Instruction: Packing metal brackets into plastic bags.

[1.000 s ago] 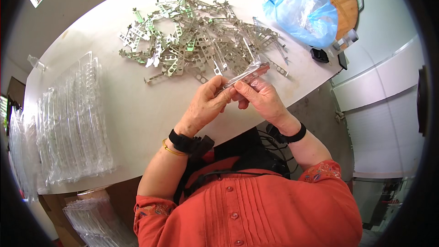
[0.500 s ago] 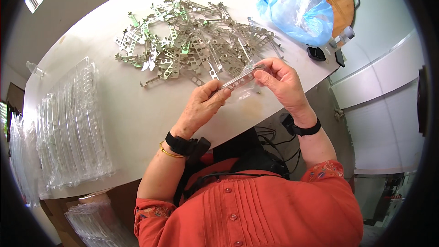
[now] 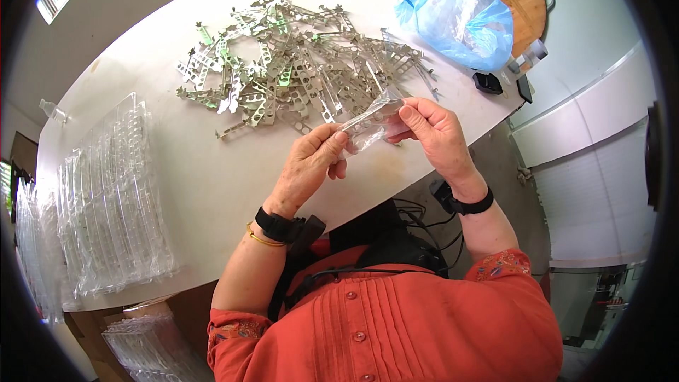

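Above the table's near edge, a small clear plastic bag (image 3: 369, 126) is stretched slantwise between my hands. My left hand (image 3: 309, 160) is closed on its lower left end, thumb on top. At the upper right end my right hand (image 3: 437, 134) pinches it between thumb and fingers. A perforated shape shows along the bag's upper edge; glare hides whether a metal strip lies inside or behind it. Just beyond my hands spreads a tangled heap of perforated metal brackets (image 3: 272, 74), some with green patches.
On the left lies a clear plastic tray (image 3: 117, 205) with long grooves, and more clear trays (image 3: 152, 343) are stacked below the table (image 3: 205, 219). A blue plastic bag (image 3: 460, 21) stands at the far right, near a black object (image 3: 487, 83) and a clear bottle (image 3: 525, 60).
The bag has turned and spread out flatter between my hands, so the holed metal strip seen before is less plain. My left fingers have curled under it; both hands stay about in place.
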The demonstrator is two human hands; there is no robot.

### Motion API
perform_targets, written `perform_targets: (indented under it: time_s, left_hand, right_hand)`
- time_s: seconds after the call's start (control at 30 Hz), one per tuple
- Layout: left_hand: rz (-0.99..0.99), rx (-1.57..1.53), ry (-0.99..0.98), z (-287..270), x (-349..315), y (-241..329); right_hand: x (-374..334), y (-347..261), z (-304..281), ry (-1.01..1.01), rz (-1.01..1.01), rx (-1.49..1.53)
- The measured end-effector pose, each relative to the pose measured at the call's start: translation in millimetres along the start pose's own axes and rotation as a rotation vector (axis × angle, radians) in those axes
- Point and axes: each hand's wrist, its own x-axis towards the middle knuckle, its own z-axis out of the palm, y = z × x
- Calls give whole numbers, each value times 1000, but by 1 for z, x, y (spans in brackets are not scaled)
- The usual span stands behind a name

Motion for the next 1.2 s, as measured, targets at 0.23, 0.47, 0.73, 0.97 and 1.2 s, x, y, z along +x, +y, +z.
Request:
perform_targets:
  time_s: [0.23,0.47,0.73,0.97,1.2]
  left_hand:
    - [12,5,53,1,-1,0]
    - [52,53,51,0,1,-4]
    - [73,5,134,1,0,6]
    - [6,-137,143,-10,3,0]
    - [82,-133,194,-10,4,-3]
  right_hand:
    - [-1,3,1,-43,27,-45]
    - [2,0,0,-72,15,-147]
    - [6,1,-1,18,8,-52]
    - [5,0,-12,62,-55,-63]
    - [3,3,-13,44,-49,-86]
